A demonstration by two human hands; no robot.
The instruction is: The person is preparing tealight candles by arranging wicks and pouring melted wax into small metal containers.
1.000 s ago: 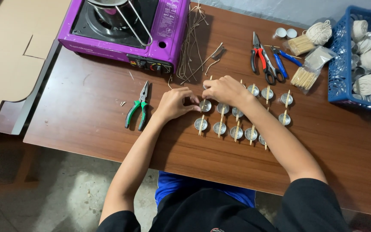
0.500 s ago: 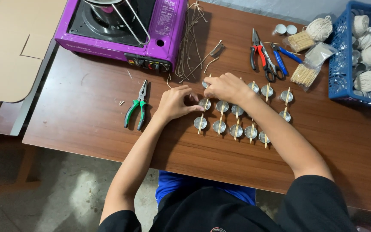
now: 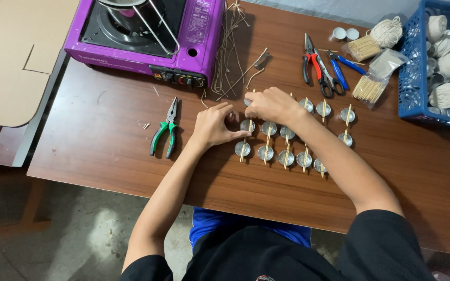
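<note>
Your left hand [image 3: 212, 126] and right hand [image 3: 271, 105] pinch the stick-topped tin cup [image 3: 247, 125]; centring its wick needs steady fingertips.

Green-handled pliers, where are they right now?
In the head view, the green-handled pliers lie on the wooden table, just left of the left hand and below the purple stove.

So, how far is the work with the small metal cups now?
About a dozen metal cups already sit in rows with wooden sticks across them. The left hand and right hand work at the far-left cup. More empty cups wait in the blue basket.
</note>
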